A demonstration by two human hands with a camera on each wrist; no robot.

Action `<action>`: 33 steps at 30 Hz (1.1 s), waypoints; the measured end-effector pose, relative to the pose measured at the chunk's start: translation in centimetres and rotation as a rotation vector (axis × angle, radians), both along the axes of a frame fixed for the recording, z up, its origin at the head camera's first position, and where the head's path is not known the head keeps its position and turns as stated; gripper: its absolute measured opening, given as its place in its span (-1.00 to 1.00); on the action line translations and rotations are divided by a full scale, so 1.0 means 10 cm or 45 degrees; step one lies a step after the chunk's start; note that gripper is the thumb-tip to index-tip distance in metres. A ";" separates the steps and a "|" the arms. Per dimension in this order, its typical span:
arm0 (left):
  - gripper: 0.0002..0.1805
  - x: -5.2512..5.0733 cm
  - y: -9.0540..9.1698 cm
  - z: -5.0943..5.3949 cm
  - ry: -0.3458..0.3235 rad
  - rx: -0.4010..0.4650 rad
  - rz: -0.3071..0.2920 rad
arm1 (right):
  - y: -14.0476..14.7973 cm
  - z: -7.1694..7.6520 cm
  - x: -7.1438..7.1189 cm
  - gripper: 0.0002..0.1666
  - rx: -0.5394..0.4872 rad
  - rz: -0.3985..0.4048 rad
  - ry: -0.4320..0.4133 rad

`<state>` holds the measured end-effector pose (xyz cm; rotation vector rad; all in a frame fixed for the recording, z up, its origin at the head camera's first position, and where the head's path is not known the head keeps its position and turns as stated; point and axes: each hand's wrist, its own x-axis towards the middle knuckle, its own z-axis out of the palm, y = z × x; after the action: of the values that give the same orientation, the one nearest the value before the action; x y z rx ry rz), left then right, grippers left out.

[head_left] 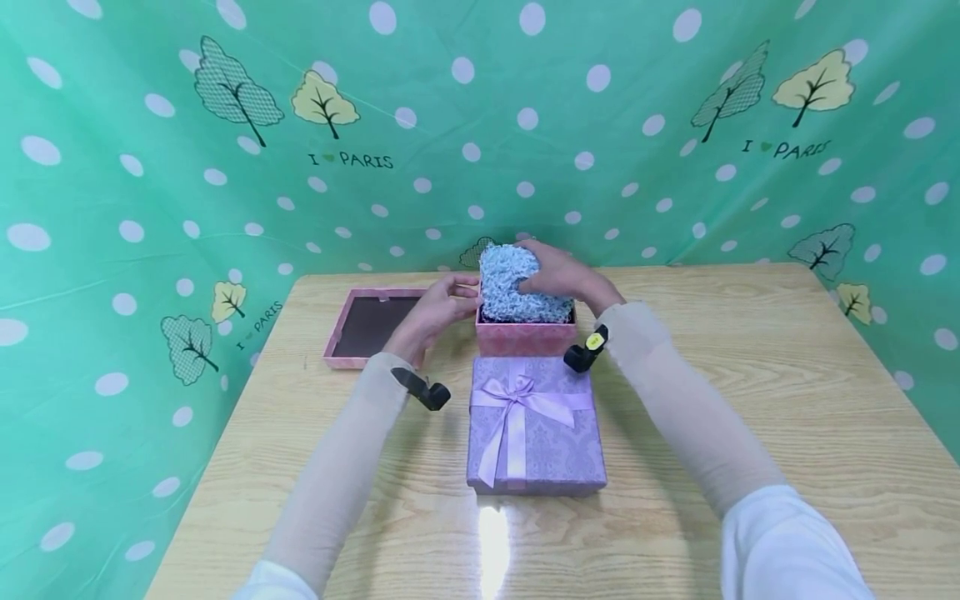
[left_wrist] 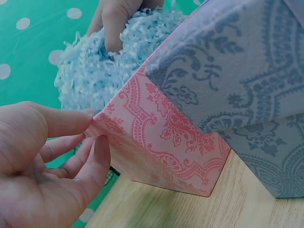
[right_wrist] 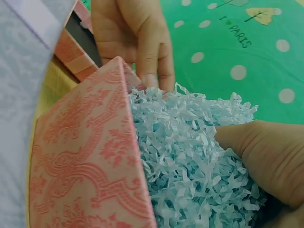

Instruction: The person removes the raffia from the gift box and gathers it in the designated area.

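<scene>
The clump of blue shredded paper (head_left: 510,287) sits heaped in the mouth of the pink box (head_left: 525,340), toward the far side of the wooden table (head_left: 750,375). The right hand (head_left: 558,271) grips the clump from the far right, its thumb sunk into the strands; the left hand (head_left: 437,315) pinches the pink box's left rim with its fingertips.

The likeliest trouble is shedding: the strands are loose, so a squeeze or a quick pull could scatter bits onto the table. The clump also bulges above the rim at the far left — a sideways push there could tip paper over the edge. If the left hand's light hold slipped, the pink box might shift toward the purple box (head_left: 558,442) just near of it, or toward the pink lid (head_left: 375,325) on the left.

The clump has no clear front. Its visible mass runs from far left to near right, yet it looks nearly as broad as long — with the right hand covering part of it, I can't firmly tell a long axis. The pink box stands upright, opening upward, its patterned near wall facing the person.
</scene>
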<state>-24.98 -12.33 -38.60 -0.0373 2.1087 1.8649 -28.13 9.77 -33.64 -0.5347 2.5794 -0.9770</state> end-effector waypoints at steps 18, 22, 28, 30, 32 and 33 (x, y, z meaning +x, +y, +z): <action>-0.49 0.00 0.00 0.00 -0.003 0.000 -0.004 | 0.26 0.18 0.05 0.03 -0.239 -0.072 -0.060; -0.49 0.01 0.00 0.01 -0.006 -0.004 -0.002 | 0.32 0.19 0.07 0.01 -0.294 -0.078 -0.053; -0.49 0.01 0.00 0.01 -0.015 0.003 0.002 | 0.42 0.24 0.11 -0.05 -0.380 -0.078 -0.045; -0.49 0.01 0.00 0.01 -0.017 0.005 0.003 | 0.45 0.25 0.12 -0.07 -0.409 -0.079 -0.057; -0.50 0.01 0.00 0.01 -0.017 0.010 0.002 | 0.49 0.26 0.13 -0.09 -0.424 -0.077 -0.063; -0.50 0.01 -0.01 0.01 -0.016 0.013 0.001 | 0.51 0.26 0.14 -0.09 -0.432 -0.076 -0.065</action>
<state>-24.90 -12.39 -38.54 -0.0470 2.0916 1.8708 -26.77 14.91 -31.02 -0.5106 2.4083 -1.4418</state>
